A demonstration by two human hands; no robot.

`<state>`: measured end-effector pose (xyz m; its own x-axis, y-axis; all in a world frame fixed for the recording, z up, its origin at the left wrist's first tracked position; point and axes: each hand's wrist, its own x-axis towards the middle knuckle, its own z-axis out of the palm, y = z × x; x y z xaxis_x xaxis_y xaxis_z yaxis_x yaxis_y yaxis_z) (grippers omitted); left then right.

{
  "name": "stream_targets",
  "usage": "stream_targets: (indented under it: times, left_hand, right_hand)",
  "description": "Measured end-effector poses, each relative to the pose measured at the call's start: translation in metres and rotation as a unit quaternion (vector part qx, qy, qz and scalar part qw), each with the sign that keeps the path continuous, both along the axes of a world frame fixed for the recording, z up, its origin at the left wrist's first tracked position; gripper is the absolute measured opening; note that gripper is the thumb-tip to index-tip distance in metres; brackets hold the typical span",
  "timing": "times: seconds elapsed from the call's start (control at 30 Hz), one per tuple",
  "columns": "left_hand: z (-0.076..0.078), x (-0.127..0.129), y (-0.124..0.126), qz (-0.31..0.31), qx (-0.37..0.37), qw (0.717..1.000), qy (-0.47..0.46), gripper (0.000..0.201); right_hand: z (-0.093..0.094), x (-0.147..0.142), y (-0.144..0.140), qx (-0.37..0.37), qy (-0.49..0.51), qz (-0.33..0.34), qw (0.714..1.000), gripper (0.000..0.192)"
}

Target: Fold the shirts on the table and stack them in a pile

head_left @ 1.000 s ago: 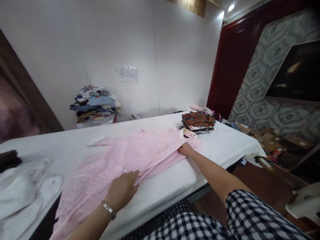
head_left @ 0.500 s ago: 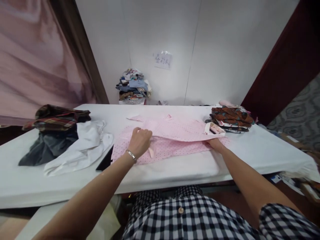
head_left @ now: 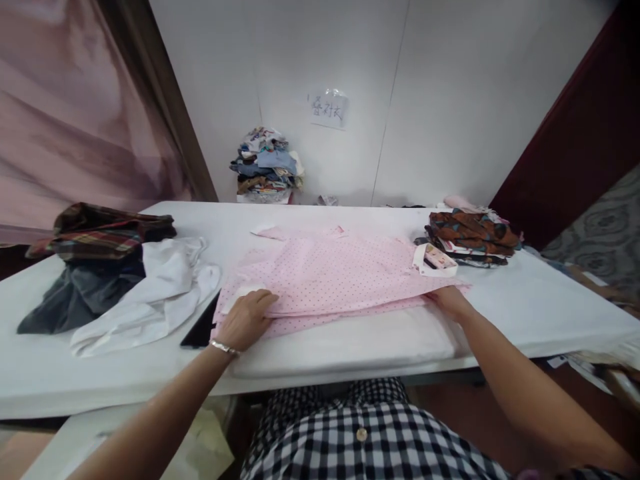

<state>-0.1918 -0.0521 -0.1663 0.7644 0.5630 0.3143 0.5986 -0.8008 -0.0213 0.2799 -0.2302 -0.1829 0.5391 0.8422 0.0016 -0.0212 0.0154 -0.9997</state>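
A pink dotted shirt (head_left: pixel 340 270) lies sideways across the table, one layer folded over another along the near side. Its pale stiff collar (head_left: pixel 437 272) stands up at the right end. My left hand (head_left: pixel 249 319), with a bracelet at the wrist, grips the near edge of the upper layer at the left, close to the hem. At the right, below the collar, my right hand (head_left: pixel 451 303) is closed on the shirt's near edge, its fingertips hidden under the cloth. A black flat thing (head_left: pixel 199 328) shows partly beside the shirt's left end.
A white garment (head_left: pixel 155 287) and a heap of dark and plaid clothes (head_left: pixel 103 243) lie at the left. Folded clothes (head_left: pixel 470 233) are stacked at the right. Beyond the white table (head_left: pixel 210 220), another clothes pile (head_left: pixel 267 167) stands against the wall.
My left hand has moved left and toward me, drawing the upper layer's edge down flatter over the lower one. My right hand has stayed at the shirt's edge below the collar.
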Motion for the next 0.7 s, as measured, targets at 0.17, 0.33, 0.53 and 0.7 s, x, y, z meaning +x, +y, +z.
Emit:
stream_targets:
  times: [0.17, 0.33, 0.53, 0.7]
  left_hand:
    - [-0.003, -0.017, 0.002, 0.022, -0.033, 0.999, 0.003, 0.035]
    - [0.002, -0.022, 0.008, 0.032, 0.033, 0.999, -0.013, 0.036]
    - [0.012, -0.014, 0.014, 0.043, 0.100, 0.994, -0.026, 0.039]
    - [-0.019, -0.027, 0.016, 0.015, -0.012, 1.000, -0.025, 0.036]
  right_hand:
    - [0.003, 0.025, -0.047, 0.019, 0.275, -0.011, 0.961, 0.024]
    - [0.013, 0.037, -0.059, -0.025, 0.216, -0.066, 0.974, 0.013]
    - [0.018, 0.049, -0.020, -0.102, 0.080, -0.159, 0.979, 0.014]
    - [0.010, 0.054, -0.021, -0.192, 0.029, -0.186, 0.963, 0.016]
